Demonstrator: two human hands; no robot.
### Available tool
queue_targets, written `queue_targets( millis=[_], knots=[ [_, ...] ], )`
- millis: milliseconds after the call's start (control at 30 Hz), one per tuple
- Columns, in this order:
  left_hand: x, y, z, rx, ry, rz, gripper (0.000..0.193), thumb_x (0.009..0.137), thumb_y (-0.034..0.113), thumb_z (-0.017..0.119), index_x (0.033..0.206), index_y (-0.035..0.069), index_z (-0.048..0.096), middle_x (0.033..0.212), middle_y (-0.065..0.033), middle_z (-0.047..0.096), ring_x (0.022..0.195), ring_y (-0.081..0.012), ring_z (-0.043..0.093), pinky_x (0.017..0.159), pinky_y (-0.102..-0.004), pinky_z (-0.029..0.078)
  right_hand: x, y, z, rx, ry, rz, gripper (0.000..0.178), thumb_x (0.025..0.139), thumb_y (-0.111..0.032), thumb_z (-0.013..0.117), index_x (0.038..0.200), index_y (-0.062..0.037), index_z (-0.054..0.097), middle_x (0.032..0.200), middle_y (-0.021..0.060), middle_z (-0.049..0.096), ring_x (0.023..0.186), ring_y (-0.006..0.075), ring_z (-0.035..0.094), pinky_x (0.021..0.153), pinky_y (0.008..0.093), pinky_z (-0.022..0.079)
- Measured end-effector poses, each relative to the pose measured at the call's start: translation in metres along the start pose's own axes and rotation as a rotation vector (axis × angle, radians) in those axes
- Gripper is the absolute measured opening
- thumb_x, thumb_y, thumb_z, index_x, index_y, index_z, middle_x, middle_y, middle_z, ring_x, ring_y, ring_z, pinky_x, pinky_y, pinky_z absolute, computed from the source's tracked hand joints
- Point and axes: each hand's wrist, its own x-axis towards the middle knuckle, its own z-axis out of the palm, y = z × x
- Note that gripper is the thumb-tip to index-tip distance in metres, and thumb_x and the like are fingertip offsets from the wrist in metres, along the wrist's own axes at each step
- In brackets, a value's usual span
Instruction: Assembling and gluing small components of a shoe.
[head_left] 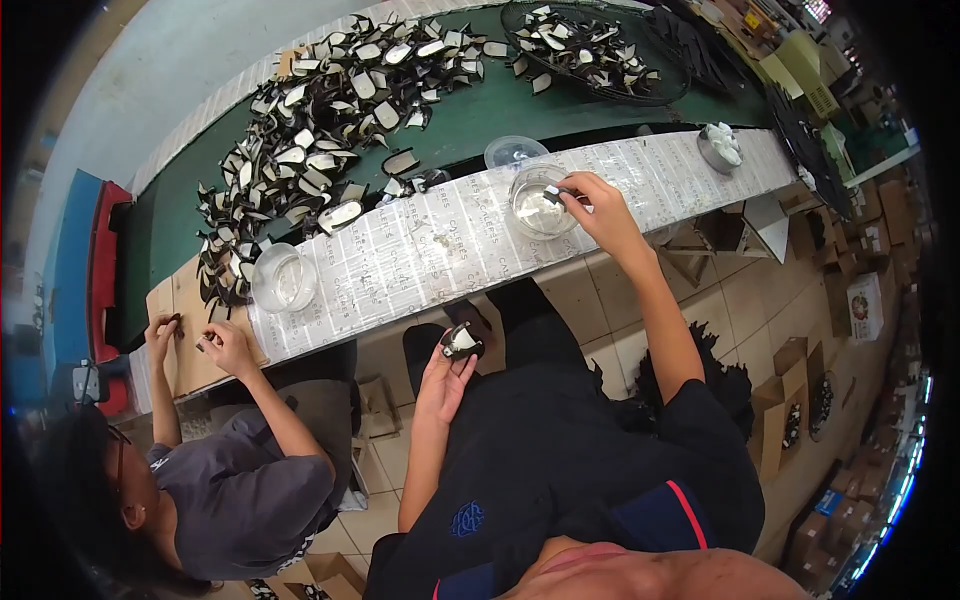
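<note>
My left hand (444,388) is raised over my lap, its fingers closed round a black curved piece (461,341) with a whitish inner face. My right hand (598,212) reaches over a round clear plastic tub (519,216) on the bench ledge. Between its thumb and fingers is a small black-and-white pad (551,193), partly covered by the fingertips. Pale liquid or residue seems to lie in the tub. Just behind it rests a clear round lid (515,150).
Many similar black-and-white pieces (365,85) are heaped on the green bench top (470,120). More fill a black round tray (600,60). A second clear tub (284,278) stands left, near a co-worker's hands (228,350). A cup of white wads (719,148) is at right.
</note>
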Motion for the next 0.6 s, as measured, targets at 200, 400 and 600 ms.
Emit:
queue_targets(
  millis=[200, 400, 600],
  knots=[
    [0.0030, 0.0005, -0.0032, -0.022, 0.029, -0.001, 0.028, 0.099, 0.019, 0.056, 0.125, 0.009, 0.055, 0.126, -0.0068, 0.062, 0.113, -0.0220, 0.062, 0.107, -0.0442, 0.045, 0.0030, -0.0004, 0.0024, -0.003, -0.030, 0.008, 0.013, 0.089, -0.004, 0.062, 0.101, 0.0014, 0.063, 0.094, 0.0139, 0.063, 0.078, 0.0274, 0.064, 0.069, 0.0334, 0.052],
    [0.0053, -0.0015, -0.0096, -0.038, 0.037, 0.013, 0.022, 0.099, 0.018, 0.056, 0.119, 0.010, 0.058, 0.123, -0.0063, 0.063, 0.112, -0.0214, 0.063, 0.108, -0.0446, 0.045, 0.0022, 0.0006, 0.0047, -0.026, -0.050, 0.001, 0.013, 0.089, -0.004, 0.063, 0.101, 0.0012, 0.063, 0.094, 0.0137, 0.063, 0.077, 0.0269, 0.063, 0.069, 0.0333, 0.052],
    [0.0029, -0.0001, -0.0064, -0.039, 0.019, 0.015, 0.019, 0.099, 0.016, 0.056, 0.117, 0.012, 0.059, 0.123, -0.0056, 0.063, 0.111, -0.0214, 0.063, 0.108, -0.0447, 0.045, 0.0005, 0.0019, 0.0039, -0.022, -0.059, -0.009, 0.013, 0.089, -0.005, 0.063, 0.101, 0.0012, 0.063, 0.094, 0.0136, 0.064, 0.077, 0.0267, 0.063, 0.070, 0.0332, 0.052]
  ],
)
